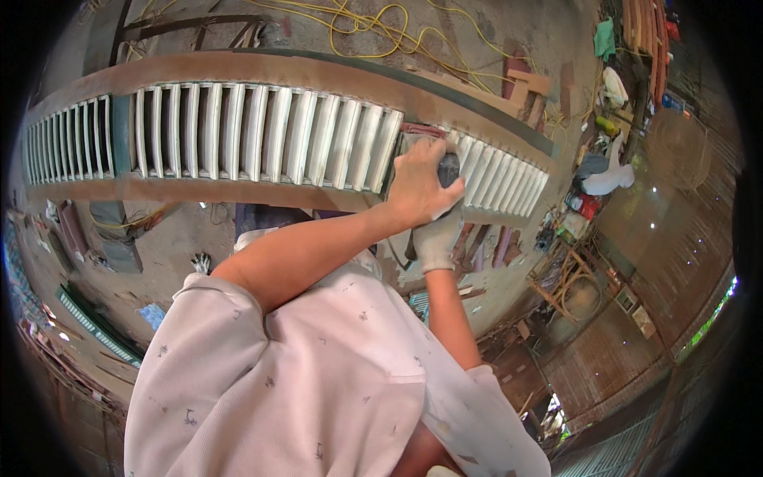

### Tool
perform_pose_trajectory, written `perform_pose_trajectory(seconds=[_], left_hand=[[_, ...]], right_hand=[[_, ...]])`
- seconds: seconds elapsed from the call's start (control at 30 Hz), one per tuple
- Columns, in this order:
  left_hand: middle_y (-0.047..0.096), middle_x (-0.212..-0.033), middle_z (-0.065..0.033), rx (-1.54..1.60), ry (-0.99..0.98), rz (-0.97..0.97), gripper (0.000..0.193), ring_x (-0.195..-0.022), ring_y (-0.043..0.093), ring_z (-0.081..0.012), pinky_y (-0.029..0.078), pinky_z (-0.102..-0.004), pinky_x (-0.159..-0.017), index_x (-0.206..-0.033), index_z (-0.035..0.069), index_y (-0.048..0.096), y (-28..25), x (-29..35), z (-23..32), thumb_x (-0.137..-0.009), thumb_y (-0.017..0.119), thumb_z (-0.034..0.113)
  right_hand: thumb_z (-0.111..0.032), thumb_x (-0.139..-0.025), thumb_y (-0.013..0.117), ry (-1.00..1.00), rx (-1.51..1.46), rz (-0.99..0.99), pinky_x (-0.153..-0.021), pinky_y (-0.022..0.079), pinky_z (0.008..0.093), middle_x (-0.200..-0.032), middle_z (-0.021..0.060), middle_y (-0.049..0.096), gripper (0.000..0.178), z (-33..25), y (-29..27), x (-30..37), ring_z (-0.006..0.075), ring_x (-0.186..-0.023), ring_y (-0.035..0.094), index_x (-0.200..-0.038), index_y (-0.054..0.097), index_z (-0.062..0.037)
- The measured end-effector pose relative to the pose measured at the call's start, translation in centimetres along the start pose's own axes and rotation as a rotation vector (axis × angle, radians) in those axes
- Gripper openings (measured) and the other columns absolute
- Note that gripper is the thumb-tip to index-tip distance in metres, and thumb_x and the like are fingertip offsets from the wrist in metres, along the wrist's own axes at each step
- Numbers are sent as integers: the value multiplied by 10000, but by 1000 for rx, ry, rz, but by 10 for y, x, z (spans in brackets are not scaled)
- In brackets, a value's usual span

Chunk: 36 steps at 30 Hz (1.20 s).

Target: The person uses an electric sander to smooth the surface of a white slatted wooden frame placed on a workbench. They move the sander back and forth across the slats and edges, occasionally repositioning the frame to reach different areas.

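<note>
A long louvered shutter panel (318, 192) with a brown wooden frame and pale slats lies across in front of me. On the crossbar between two slatted sections rests a dark hand-held power tool (449, 168), mostly covered by my hands; its exact kind is hidden. My bare left hand (420, 181) presses over its top with curled fingers. Wearing a pale work glove, my right hand (437, 241) grips its near end, just off the frame's near edge. Beyond the left hand, a reddish strip of the crossbar (425, 129) shows.
A yellow cord (373, 36) lies in loops on the floor beyond the panel. Wood offcuts (524, 87) sit at the far right. A rattan-like frame (568, 282) and cluttered items stand to the right. A green louvered panel (95, 322) lies at the left.
</note>
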State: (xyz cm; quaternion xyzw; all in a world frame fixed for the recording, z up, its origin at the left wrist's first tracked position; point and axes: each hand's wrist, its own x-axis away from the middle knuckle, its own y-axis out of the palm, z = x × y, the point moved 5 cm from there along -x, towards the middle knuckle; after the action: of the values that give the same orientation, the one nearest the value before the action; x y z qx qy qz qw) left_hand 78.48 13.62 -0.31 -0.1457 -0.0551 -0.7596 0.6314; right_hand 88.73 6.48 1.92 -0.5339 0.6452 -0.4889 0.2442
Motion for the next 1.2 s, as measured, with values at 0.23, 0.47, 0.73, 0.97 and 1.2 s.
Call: perform_pose_trajectory(seconds=[0.23, 0.47, 0.73, 0.97, 1.2], left_hand=[[679, -1342, -191, 81, -18, 84, 557, -1250, 662, -401, 499, -528, -1099, -1295, 95, 657, 1, -80, 20, -828, 761, 379], [630, -1250, -187, -16, -13, 20, 558, -1231, 634, -388, 466, -536, -1031, -1285, 110, 644, 4, -9, -2, -821, 756, 398], [613, -1213, -209, -11, 56, -56, 623, -1186, 624, -403, 442, -536, -1000, -1280, 68, 638, 1, -1, -10, -812, 741, 465], [622, -1205, -194, -7, 48, 28, 602, -1178, 628, -397, 443, -537, -998, -1281, 103, 647, 1, -28, -4, -819, 735, 479], [631, -1181, -164, 18, 53, -33, 555, -1182, 633, -379, 434, -524, -1000, -1259, 135, 655, -3, 25, -16, -833, 737, 482]], right_hand=[[-116, -869, 866, -66, -217, -11, -995, 557, 407, -1288, 159, 743, 573, -11, -7, -82, 275, -1159, 719, -1359, 592, -3], [-195, -886, 876, -28, -49, -26, -998, 549, 444, -1226, 145, 727, 679, 0, 2, -5, 298, -1111, 715, -1431, 533, 21], [-204, -915, 858, 45, -55, 69, -1082, 495, 463, -1367, 201, 638, 719, 17, 25, 25, 329, -1247, 636, -1480, 471, 15], [-179, -901, 853, 56, -155, -83, -1061, 508, 461, -1353, 209, 639, 698, 19, 14, -10, 364, -1230, 645, -1464, 488, 17], [-212, -954, 828, 11, -36, 50, -1045, 525, 447, -1300, 197, 661, 719, 2, 18, 17, 314, -1180, 657, -1498, 436, 46]])
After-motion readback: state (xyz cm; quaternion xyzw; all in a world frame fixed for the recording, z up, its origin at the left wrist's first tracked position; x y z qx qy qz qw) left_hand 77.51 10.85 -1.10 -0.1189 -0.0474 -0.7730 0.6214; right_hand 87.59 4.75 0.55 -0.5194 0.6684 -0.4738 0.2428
